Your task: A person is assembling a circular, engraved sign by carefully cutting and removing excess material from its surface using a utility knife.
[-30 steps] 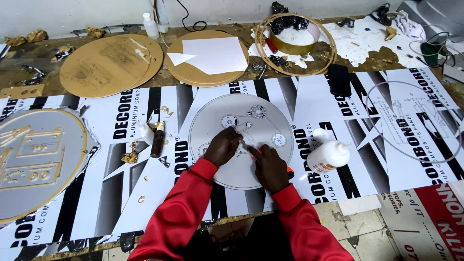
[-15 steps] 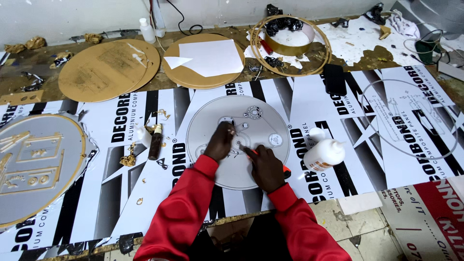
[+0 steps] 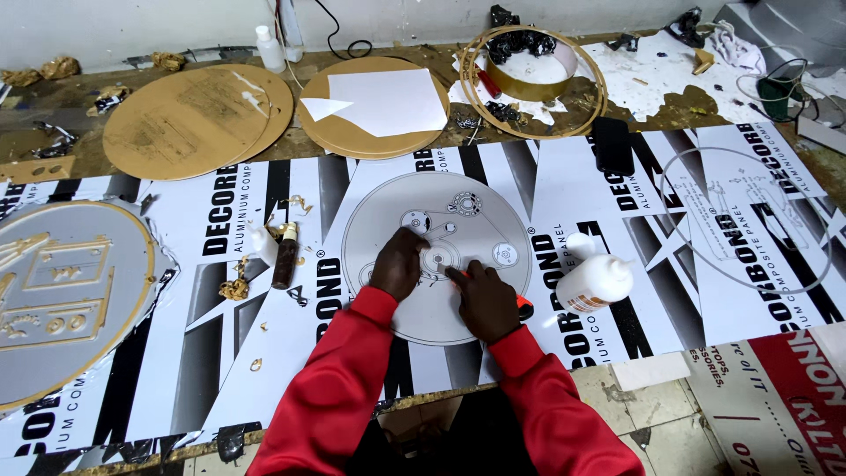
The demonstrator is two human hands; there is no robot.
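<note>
You are pressing your left hand (image 3: 398, 263) flat on the grey disc (image 3: 436, 256) lying mid-table, fingers together, while your right hand (image 3: 485, 298) is pinching an orange knife (image 3: 520, 303). The blade could be slipping on that smooth face, scoring the thin line pattern. Beyond, a white glue bottle (image 3: 592, 280) is lying tipped; farther, matte brown discs (image 3: 196, 118).

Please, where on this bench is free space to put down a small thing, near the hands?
Bare panel lies between the grey disc and the black phone, and below the small brown bottle toward the front edge. It is crowded around the left hand and right hand, beside the white glue bottle, and along the back.
</note>
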